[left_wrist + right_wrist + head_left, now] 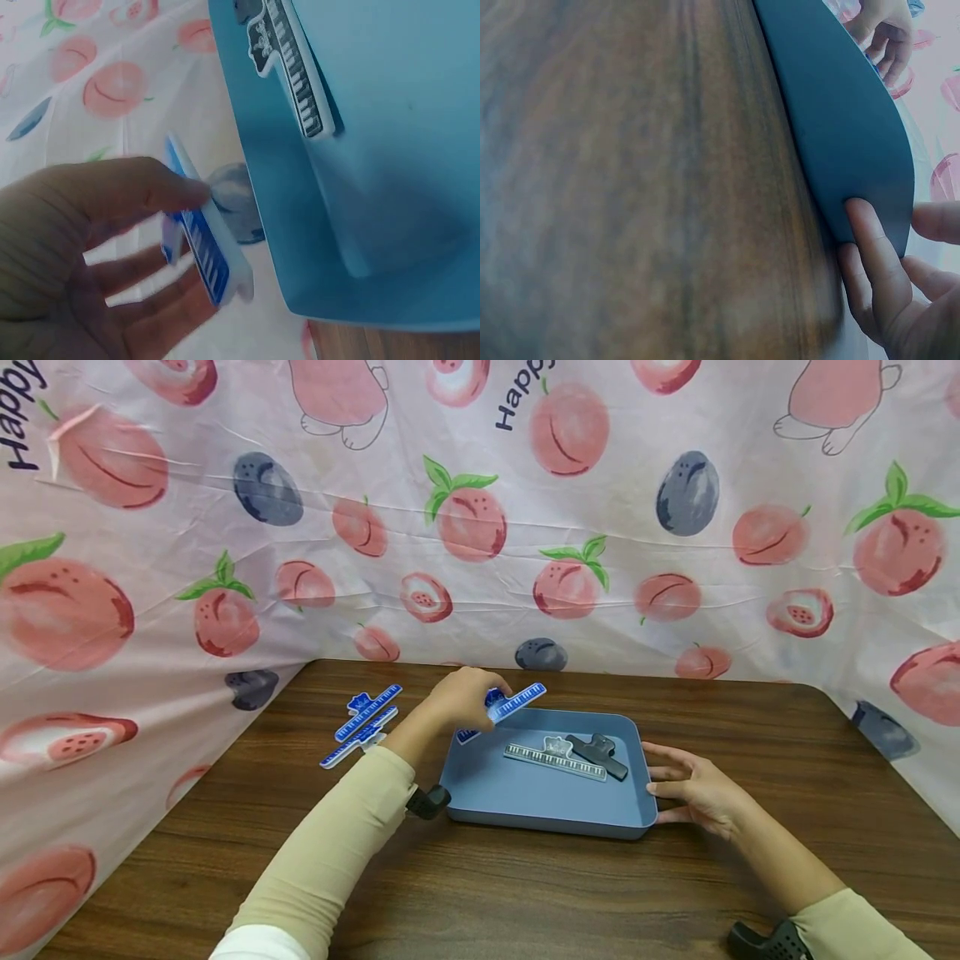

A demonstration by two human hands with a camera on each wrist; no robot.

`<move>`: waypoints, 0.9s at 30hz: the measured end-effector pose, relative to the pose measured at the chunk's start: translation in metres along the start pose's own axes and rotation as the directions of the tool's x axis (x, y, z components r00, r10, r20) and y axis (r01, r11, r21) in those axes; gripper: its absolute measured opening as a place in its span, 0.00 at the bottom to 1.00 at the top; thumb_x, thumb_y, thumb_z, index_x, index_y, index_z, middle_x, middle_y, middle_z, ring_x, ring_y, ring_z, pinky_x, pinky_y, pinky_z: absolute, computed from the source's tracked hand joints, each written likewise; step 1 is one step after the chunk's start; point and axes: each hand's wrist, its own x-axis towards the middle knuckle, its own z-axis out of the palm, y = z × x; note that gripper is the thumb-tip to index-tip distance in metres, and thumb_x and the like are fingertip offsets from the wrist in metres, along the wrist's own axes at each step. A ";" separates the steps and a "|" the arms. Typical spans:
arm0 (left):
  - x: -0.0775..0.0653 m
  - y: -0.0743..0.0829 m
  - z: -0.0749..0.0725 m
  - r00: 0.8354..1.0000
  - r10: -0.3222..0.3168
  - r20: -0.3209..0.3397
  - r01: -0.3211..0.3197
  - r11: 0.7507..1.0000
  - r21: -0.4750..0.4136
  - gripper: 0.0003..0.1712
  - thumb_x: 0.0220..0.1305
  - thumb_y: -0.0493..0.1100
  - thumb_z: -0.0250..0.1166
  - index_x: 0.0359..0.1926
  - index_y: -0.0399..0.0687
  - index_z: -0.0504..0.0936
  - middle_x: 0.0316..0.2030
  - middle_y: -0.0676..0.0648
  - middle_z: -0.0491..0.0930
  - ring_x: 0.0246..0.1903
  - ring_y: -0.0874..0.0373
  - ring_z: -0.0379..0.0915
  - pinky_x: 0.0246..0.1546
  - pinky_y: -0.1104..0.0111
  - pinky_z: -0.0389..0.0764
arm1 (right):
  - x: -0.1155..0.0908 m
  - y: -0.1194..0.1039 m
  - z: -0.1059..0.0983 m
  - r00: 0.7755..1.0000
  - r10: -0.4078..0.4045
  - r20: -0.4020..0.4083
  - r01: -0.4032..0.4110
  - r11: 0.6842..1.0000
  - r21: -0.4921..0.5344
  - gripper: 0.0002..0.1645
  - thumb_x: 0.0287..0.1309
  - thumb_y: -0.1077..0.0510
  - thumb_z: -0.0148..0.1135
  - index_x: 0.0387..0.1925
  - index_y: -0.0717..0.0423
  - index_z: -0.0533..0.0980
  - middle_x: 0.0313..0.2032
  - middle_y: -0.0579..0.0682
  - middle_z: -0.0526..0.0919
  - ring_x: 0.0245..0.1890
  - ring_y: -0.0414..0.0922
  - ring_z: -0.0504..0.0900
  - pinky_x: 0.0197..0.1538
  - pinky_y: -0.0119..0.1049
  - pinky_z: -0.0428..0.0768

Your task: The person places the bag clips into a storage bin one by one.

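My left hand (467,695) pinches a blue clip with a piano-key pattern (517,702) above the far left part of a blue-grey tray (540,806). In the left wrist view, the thumb presses one side of this clip and the fingers spread behind it. Inside the tray lie a clear clip with black-and-white piano keys (555,761) and a black clip (600,752), overlapping each other. My right hand (697,789) touches the tray's right end with spread, fairly straight fingers. In the right wrist view, its fingertips (861,210) rest on the outer wall.
Two more blue piano-key clips (367,714) (360,739) lie side by side on the wooden table (525,893), left of the tray. A fruit-print cloth (465,602) hangs behind the table and along its sides.
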 end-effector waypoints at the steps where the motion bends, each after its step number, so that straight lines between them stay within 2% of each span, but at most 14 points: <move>1: 0.001 0.000 0.000 1.000 0.015 -0.005 -0.015 1.000 0.011 0.28 0.45 0.38 0.75 0.52 0.51 0.84 0.46 0.47 0.82 0.41 0.53 0.74 0.44 0.60 0.80 | 0.000 0.000 0.000 1.000 0.001 0.000 -0.001 1.000 0.001 0.48 0.61 0.70 0.59 0.75 0.62 0.45 0.65 0.74 0.63 0.43 0.50 0.83 0.42 0.52 0.83; 5: 0.003 -0.003 0.001 0.999 0.042 0.030 -0.041 0.999 -0.031 0.29 0.45 0.36 0.74 0.53 0.50 0.84 0.47 0.48 0.81 0.42 0.53 0.74 0.46 0.59 0.80 | 0.000 0.000 0.001 1.000 0.006 0.001 -0.006 1.000 0.001 0.48 0.62 0.70 0.58 0.76 0.62 0.44 0.64 0.73 0.63 0.43 0.50 0.83 0.42 0.52 0.83; 12: 0.008 -0.012 0.007 0.995 0.045 0.088 -0.040 0.998 -0.055 0.29 0.47 0.35 0.75 0.55 0.50 0.82 0.48 0.48 0.80 0.44 0.54 0.73 0.50 0.59 0.78 | 0.000 0.000 0.001 1.000 0.000 -0.001 0.000 1.000 0.000 0.47 0.62 0.70 0.59 0.75 0.62 0.45 0.64 0.73 0.63 0.43 0.50 0.83 0.42 0.52 0.83; 21: 0.016 -0.014 0.018 0.983 0.087 0.163 -0.091 0.996 0.019 0.30 0.45 0.33 0.75 0.53 0.53 0.82 0.52 0.49 0.79 0.50 0.56 0.72 0.56 0.61 0.74 | 0.000 0.001 0.001 1.000 0.006 -0.009 -0.006 1.000 -0.001 0.48 0.61 0.70 0.59 0.75 0.62 0.45 0.64 0.73 0.64 0.43 0.50 0.83 0.42 0.52 0.83; 27: 0.017 -0.007 0.022 0.972 0.073 0.223 -0.095 0.991 0.093 0.30 0.46 0.30 0.72 0.53 0.53 0.83 0.54 0.48 0.78 0.51 0.56 0.71 0.57 0.59 0.73 | 0.000 0.001 0.001 1.000 0.001 -0.006 -0.001 1.000 -0.006 0.47 0.61 0.70 0.59 0.75 0.62 0.46 0.65 0.74 0.62 0.43 0.49 0.82 0.41 0.51 0.83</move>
